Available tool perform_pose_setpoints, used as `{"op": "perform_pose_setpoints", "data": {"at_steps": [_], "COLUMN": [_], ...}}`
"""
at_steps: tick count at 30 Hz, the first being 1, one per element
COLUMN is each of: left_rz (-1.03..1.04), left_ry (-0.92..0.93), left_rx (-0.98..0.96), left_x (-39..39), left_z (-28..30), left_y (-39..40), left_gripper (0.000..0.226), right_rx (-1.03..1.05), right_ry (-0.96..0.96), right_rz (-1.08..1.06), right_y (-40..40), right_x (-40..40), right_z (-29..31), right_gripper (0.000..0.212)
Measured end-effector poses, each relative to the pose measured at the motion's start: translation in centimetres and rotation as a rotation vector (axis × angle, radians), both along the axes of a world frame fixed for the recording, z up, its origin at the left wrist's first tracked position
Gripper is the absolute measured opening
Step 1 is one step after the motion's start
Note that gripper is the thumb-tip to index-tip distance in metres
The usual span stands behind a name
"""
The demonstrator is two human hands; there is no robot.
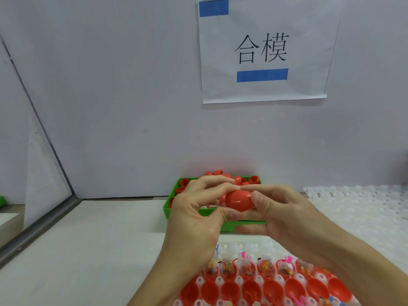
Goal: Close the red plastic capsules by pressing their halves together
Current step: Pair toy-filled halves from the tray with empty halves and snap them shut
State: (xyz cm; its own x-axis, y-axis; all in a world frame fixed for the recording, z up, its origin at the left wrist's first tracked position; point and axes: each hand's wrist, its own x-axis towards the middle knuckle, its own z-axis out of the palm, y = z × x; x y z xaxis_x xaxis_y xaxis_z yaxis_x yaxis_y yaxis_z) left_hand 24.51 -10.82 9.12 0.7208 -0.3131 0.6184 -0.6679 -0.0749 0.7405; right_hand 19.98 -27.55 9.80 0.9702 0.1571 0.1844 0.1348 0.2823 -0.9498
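Observation:
A red plastic capsule (239,200) lies sideways between both hands, in front of me above the table. My left hand (198,208) grips its left end with fingers curled over the top. My right hand (278,214) holds the right end, thumb on top and fingers underneath. The seam between the halves is partly hidden by my fingers. Below my wrists, a white holder tray (231,247) carries several open red capsule halves (254,288), some with small toys and beads inside.
A green bin (171,208) of loose red capsule parts (254,180) stands behind my hands against the wall. Another white holder tray (357,206) lies at the right. A paper sign (262,49) hangs on the wall. A metal rail (39,228) borders the table's left.

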Motion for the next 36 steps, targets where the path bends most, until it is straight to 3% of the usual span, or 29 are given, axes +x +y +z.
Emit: {"op": "perform_pose_setpoints", "data": {"at_steps": [4,8,12,17,21,25,36], "left_rz": [-0.088,-0.198,-0.305,-0.353,-0.318,-0.232,-0.175], "left_ry": [0.124,0.215,0.525,0.691,0.666,0.617,0.553], "left_rx": [-0.118,-0.119,-0.384,-0.627,-0.622,-0.573,-0.558], "left_x": [-0.1,-0.3,-0.6,-1.2,-1.4,-1.2,-1.7], "left_z": [-0.2,-0.4,-0.5,-0.3,-0.3,-0.6,-0.7], "left_y": [-0.6,-0.7,-1.5,-2.3,-2.4,-2.3,-2.4], "left_gripper": [0.047,0.037,0.067,0.059,0.06,0.044,0.029], "right_rx": [0.189,0.209,0.207,0.134,-0.014,-0.141,-0.176], "right_ry": [-0.006,-0.07,-0.137,-0.164,-0.231,-0.294,-0.354], "right_rz": [0.113,-0.03,-0.141,-0.188,-0.231,-0.294,-0.291], "right_y": [0.1,0.6,1.2,1.3,1.4,1.8,2.0], "right_x": [0.1,0.5,0.7,0.7,0.5,-0.1,-0.7], "right_z": [-0.2,-0.5,-0.7,-0.8,-0.7,-0.4,0.1], "right_gripper": [0.045,0.026,0.03,0.043,0.032,0.028,0.027]}}
